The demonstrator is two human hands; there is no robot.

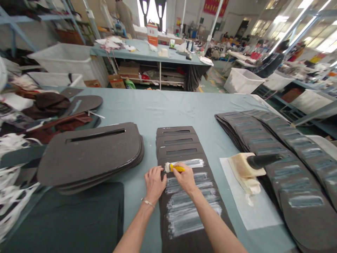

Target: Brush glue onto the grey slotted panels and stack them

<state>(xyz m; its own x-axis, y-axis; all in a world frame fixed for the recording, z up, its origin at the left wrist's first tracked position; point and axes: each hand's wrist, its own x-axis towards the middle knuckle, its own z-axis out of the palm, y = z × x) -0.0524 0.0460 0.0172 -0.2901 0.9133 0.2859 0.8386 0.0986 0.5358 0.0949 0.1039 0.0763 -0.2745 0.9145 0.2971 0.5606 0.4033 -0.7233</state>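
Observation:
In the head view my right hand (185, 178) grips a small glue brush by its yellow handle (179, 168). White paste coats its bristles, which touch the left end of a slot. Under it runs an overlapping row of dark grey panels (180, 150), each with a narrow rectangular slot. White paste is smeared around the nearer slots; the farther three look bare. My left hand (154, 181) rests at the row's left edge beside the bristles, thumb apart from the fingers, pressing on the panel. A light bracelet is on that wrist.
Left stands a stack of slotted dark panels (92, 151), with dark green sheets (73, 218) nearer me. Right, a paste-covered block with a black handle (263, 161) sits on white paper (250, 211). Beyond it fan out paste-marked panels (276, 147). A second table (131, 52) and white bins stand behind.

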